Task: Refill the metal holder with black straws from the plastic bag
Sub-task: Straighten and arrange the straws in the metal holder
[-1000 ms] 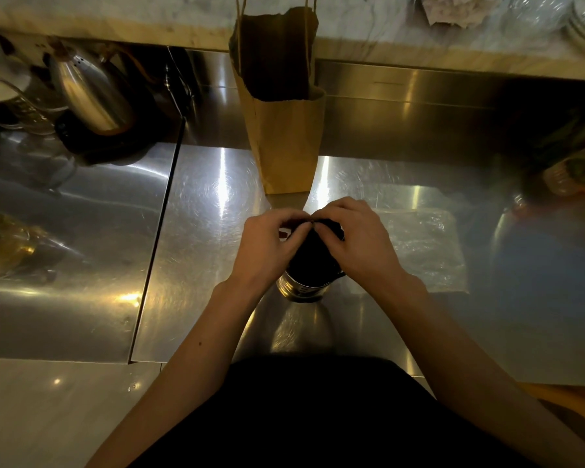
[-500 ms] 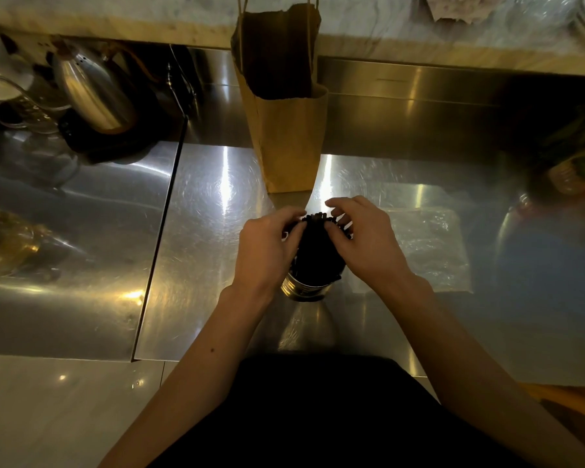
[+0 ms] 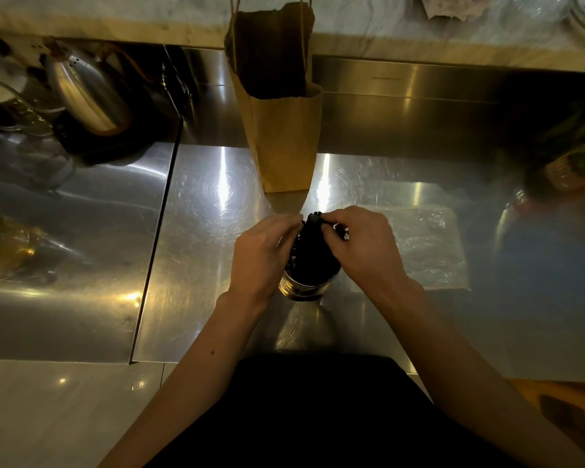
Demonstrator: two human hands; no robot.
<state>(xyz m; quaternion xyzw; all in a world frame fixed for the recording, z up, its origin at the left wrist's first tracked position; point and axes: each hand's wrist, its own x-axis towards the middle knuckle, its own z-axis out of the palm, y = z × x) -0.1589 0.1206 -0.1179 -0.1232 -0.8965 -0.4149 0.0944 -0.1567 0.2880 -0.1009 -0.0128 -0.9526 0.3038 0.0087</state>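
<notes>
A round metal holder (image 3: pixel 303 288) stands on the steel counter in front of me, packed with upright black straws (image 3: pixel 313 251). My left hand (image 3: pixel 260 255) curls around the left side of the straw bundle near its tops. My right hand (image 3: pixel 362 244) grips the right side, with fingertips pinching the straw tips. Both hands meet over the bundle and hide much of it. The clear plastic bag (image 3: pixel 429 244) lies flat on the counter just right of the holder.
A brown paper bag (image 3: pixel 284 130) stands upright behind the holder. A metal kettle (image 3: pixel 85 92) and glassware sit at the back left. A seam (image 3: pixel 156 244) splits the counter on the left. Orange items (image 3: pixel 578 167) lie at the far right.
Both hands have shifted slightly on the straw bundle; my right fingers have curled over the straw tips, and the bundle now leans a little less to the right.
</notes>
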